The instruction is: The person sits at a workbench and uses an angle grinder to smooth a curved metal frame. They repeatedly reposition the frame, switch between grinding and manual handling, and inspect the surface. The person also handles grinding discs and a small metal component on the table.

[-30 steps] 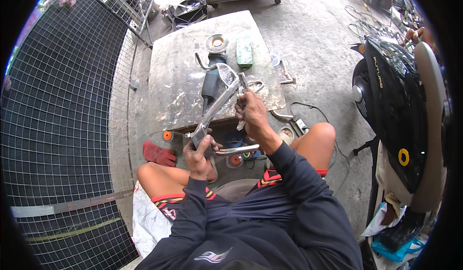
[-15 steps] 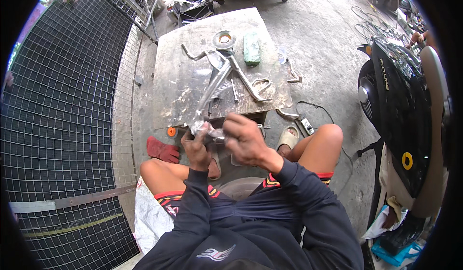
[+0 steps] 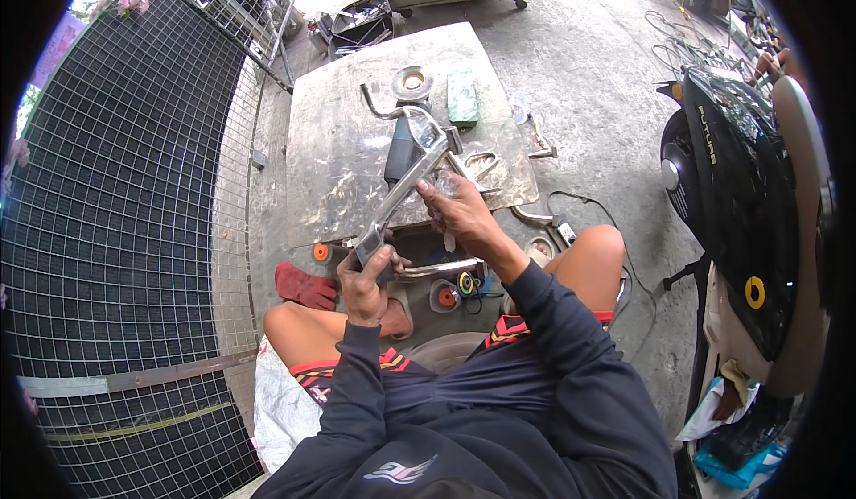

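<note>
My left hand (image 3: 364,289) is closed round the near end of a shiny metal tube frame (image 3: 401,191), which slants away over a low board. My right hand (image 3: 464,214) grips the same frame farther up, thumb on top of its main bar. A pale bit of material shows by the right fingers, too unclear to name. Beneath the frame lies a dark power tool (image 3: 404,151), with a round disc (image 3: 413,82) at its far end, probably a grinder. Right of the disc sits a green block (image 3: 463,99). The frame's bent arms partly cover the tool.
The worn board (image 3: 321,178) stands before my knees. A red glove (image 3: 305,287) lies on the floor at left, and a disc with an orange centre (image 3: 446,296) between my feet. Wire mesh (image 3: 116,214) borders the left; a black motorcycle (image 3: 736,205) stands at right. A power cable (image 3: 615,218) crosses the floor.
My right hand has moved from beside the left one, farther out along the frame, and now grips it. The frame has turned, its far parts shifting right.
</note>
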Tool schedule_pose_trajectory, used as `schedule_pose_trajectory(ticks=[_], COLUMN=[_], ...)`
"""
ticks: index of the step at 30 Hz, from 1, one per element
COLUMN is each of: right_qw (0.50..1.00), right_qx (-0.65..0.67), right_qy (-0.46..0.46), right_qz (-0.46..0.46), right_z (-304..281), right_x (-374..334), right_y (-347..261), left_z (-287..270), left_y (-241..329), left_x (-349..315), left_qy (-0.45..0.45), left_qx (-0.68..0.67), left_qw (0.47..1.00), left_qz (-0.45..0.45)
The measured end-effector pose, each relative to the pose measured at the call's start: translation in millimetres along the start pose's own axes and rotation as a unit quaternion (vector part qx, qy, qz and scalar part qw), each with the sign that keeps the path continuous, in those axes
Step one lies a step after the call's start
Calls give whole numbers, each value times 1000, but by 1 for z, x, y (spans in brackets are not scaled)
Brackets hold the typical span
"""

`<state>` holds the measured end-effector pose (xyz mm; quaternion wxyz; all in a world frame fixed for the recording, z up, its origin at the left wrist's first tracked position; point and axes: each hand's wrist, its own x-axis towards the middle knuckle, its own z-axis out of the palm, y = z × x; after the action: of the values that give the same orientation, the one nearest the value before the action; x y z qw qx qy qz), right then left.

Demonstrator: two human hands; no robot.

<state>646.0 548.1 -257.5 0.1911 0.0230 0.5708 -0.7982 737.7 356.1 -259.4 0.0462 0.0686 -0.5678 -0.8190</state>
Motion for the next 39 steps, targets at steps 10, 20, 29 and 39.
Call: schedule_pose_trajectory(ticks=[10, 20, 29, 39], right_qw=[986, 844, 760, 847], right_qx=[138, -349, -467, -421], right_qy=[-1, 148, 186, 110], right_qz=[-95, -380, -412, -305], right_z=[-37, -40, -36, -40], right_x=[-26, -14, -8, -5], right_y=[-25, -38, -25, -30], left_z=[-25, -52, -34, -28], left_y=[4, 41, 59, 53], left_x=[13, 6, 0, 1], left_qy=[28, -57, -108, -111], left_qx=[100, 182, 284, 290], left_qw=[995, 982, 953, 951], left_qz=[4, 6, -4, 10])
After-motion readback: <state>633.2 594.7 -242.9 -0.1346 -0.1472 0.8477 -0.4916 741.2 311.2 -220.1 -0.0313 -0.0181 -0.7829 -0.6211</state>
